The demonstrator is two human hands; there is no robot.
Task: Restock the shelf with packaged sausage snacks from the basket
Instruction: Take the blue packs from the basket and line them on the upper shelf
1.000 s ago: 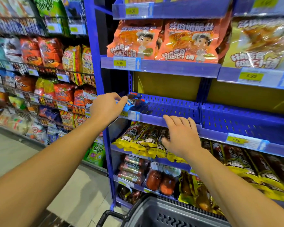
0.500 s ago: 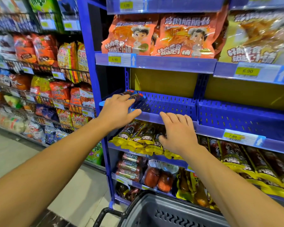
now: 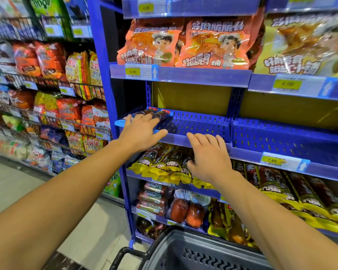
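A blue-edged sausage snack pack [image 3: 156, 113] lies at the left end of the blue perforated shelf [image 3: 195, 125], which holds nothing else. My left hand [image 3: 140, 131] lies flat with straight fingers on the near end of that pack. My right hand [image 3: 209, 156] hovers open with spread fingers at the shelf's front lip, over the yellow sausage packs [image 3: 164, 162] one level down. The grey basket [image 3: 187, 252] sits at the bottom of the view; its inside is hidden.
Orange snack bags [image 3: 183, 43] and a yellow bag [image 3: 304, 45] fill the shelf above. More sausage packs [image 3: 281, 188] line the lower right shelves. A wire rack of chip bags [image 3: 47, 84] stands left. Price tags [image 3: 277, 161] hang on the shelf fronts.
My left hand has gone from holding the pack at the shelf's left edge to lying flat on it, with the pack pushed further onto the shelf. My right hand stayed at the front lip.
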